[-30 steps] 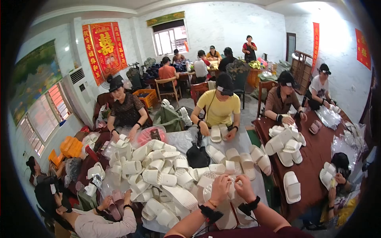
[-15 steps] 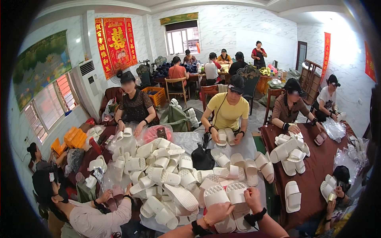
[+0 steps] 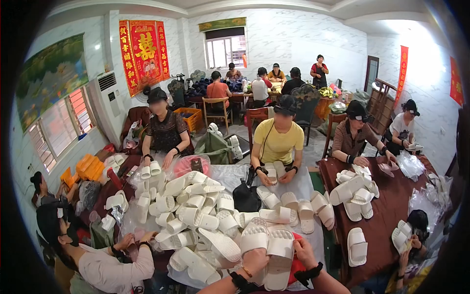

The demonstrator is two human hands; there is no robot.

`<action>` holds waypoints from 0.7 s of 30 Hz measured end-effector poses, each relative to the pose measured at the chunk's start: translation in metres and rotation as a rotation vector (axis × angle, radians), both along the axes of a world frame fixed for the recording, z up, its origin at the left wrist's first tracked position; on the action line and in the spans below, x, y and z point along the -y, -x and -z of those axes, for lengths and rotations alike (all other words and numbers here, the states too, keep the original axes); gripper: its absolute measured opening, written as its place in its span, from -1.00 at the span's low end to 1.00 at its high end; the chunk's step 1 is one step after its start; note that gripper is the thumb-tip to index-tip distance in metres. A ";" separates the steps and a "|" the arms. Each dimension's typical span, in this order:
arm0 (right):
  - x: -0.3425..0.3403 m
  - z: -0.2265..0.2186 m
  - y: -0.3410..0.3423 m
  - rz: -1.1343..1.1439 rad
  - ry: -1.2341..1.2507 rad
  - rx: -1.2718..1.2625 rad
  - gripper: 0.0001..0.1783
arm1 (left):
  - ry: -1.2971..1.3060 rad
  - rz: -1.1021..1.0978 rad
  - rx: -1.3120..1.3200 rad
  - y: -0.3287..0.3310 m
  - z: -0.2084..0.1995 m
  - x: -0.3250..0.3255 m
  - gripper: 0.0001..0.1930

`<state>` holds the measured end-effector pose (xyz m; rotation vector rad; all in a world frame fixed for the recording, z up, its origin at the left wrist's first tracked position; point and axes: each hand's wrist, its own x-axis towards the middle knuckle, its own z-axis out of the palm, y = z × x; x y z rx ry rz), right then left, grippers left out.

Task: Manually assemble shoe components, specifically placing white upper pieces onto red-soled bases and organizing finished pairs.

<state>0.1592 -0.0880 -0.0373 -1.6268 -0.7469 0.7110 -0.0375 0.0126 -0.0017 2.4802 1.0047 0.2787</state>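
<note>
Close in front of me is a pair of off-white slippers with padded straps, the left slipper (image 3: 254, 239) beside the right slipper (image 3: 280, 245), toes pointing away. My left hand (image 3: 256, 262) is closed at the left slipper, by the lower edge of its strap; its fingertips are hidden. My right hand (image 3: 306, 254) has its fingers bent at the outer edge of the right slipper's strap, next to a red sheet-like thing (image 3: 296, 269) partly under the pair. Whether those fingers pinch the slipper or the red thing is unclear. A large heap of white slippers (image 3: 196, 215) lies to the left.
A black bag (image 3: 246, 197) lies beyond the heap. Several slippers (image 3: 306, 215) stand along the table's right side. Across from me a person in yellow (image 3: 277, 142) holds a pair. A brown-covered table (image 3: 382, 215) to the right bears more slippers. Another person (image 3: 115, 259) works at near left.
My left hand has moved from between the slippers onto the left one. The pair has shifted left and tilted up, and more of the red thing shows beside my right hand.
</note>
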 end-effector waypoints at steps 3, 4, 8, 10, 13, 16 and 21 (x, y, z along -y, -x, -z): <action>0.004 -0.015 0.002 -0.027 0.047 -0.120 -0.72 | -0.011 -0.066 0.061 0.004 0.017 -0.008 -0.67; 0.003 -0.021 0.001 -0.024 0.056 -0.128 -0.74 | -0.036 -0.094 0.080 0.006 0.019 -0.013 -0.70; 0.011 -0.011 -0.006 0.035 -0.033 -0.284 -0.77 | -0.106 -0.184 0.214 0.035 0.023 -0.038 -0.81; 0.024 -0.008 -0.018 0.101 -0.038 -0.306 -0.80 | -0.103 -0.315 0.196 0.054 0.015 -0.059 -0.83; 0.045 0.001 -0.048 0.253 -0.137 -0.262 -0.84 | -0.209 -0.398 0.150 0.078 -0.019 -0.105 -0.85; 0.070 -0.001 -0.078 0.367 -0.155 -0.262 -0.86 | -0.318 -0.520 0.107 0.108 -0.023 -0.166 -0.82; 0.104 0.013 -0.125 0.473 -0.151 -0.094 -0.84 | -0.068 -0.561 0.242 0.146 -0.004 -0.200 -0.57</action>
